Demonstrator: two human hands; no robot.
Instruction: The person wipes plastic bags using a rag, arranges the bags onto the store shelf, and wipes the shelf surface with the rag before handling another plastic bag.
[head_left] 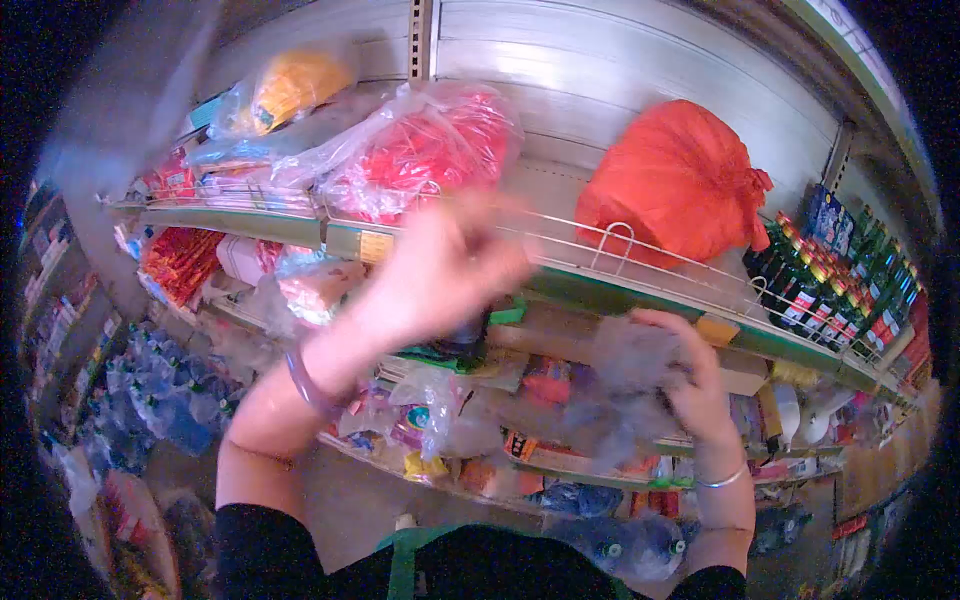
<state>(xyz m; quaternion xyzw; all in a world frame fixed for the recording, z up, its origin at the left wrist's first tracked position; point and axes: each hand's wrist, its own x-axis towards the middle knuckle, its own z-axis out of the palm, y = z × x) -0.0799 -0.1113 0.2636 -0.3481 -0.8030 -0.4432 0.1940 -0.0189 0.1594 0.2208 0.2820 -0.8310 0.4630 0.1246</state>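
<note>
My left hand [455, 265] is raised in front of the upper shelf's edge, blurred by motion, so its fingers cannot be made out clearly. Behind it on that shelf lies a clear plastic bag with pink-red contents [440, 145]. My right hand [690, 375] is lower and to the right, its fingers curved round a crumpled greyish cloth or bag [625, 385], which is also blurred. Above my right hand, a tied red bag [670, 185] rests on the upper shelf behind the wire rail.
The wire-railed shelf edge [570, 270] runs across the view. Dark green bottles [810, 290] stand at its right end, and a yellow packet in plastic [295, 85] lies at the left. Packaged goods fill lower shelves; large water bottles [175, 385] are at lower left.
</note>
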